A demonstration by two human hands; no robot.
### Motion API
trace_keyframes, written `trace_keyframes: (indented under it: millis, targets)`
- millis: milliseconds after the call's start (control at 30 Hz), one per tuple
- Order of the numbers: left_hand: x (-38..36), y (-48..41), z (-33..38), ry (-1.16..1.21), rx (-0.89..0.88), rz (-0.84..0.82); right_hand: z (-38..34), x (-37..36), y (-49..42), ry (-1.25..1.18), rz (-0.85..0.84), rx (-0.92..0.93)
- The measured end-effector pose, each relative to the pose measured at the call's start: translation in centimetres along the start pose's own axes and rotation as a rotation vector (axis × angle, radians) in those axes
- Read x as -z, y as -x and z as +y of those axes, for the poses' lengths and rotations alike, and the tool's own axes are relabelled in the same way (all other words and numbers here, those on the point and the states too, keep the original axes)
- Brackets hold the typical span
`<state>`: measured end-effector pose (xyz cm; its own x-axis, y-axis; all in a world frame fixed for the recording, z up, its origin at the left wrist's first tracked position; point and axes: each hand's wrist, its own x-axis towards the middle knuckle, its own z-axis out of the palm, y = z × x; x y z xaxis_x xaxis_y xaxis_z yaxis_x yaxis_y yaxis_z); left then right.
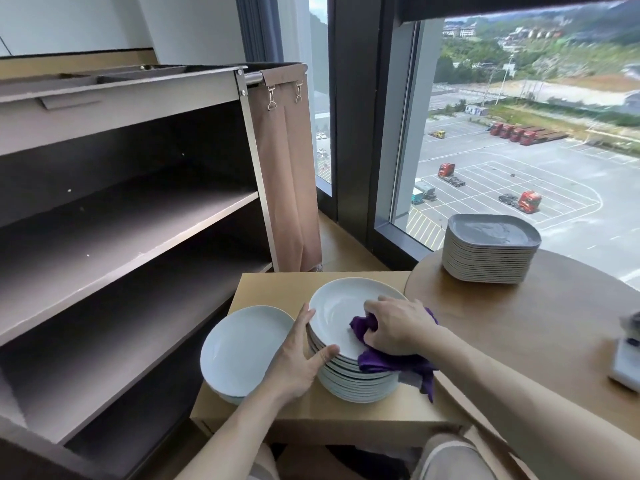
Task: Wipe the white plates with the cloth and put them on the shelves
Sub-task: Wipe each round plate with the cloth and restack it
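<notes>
Right hand (pixel 398 329) grips the cloth (pixel 391 363) on the top plate (pixel 336 313); your left hand (pixel 299 355), fingers spread, braces it. Likely slick and brittle: lift by the rim.

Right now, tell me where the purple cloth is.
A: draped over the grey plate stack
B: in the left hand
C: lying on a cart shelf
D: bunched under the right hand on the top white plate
D: the right hand grips the purple cloth against the top white plate, while the left hand rests against the side of the taller stack.
</notes>
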<state>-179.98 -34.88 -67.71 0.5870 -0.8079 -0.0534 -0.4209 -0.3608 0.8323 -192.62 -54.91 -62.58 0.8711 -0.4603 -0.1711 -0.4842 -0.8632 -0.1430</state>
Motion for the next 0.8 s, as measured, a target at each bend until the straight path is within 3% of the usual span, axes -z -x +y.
trace_keyframes:
  millis: [167,533,800]
  targets:
    - [-0.2,0.1,-0.6,0.027,-0.014,-0.003,-2.4,-0.3,-0.4,-0.085,-0.025,0.083]
    - [-0.2,0.2,-0.4,0.053,-0.041,-0.023,-4.8,-2.9,-6.1,-0.056,0.251,0.067]
    - [0.2,0.4,-0.2,-0.164,-0.046,-0.004,-3.7,-2.1,-7.7,0.036,0.294,-0.108]
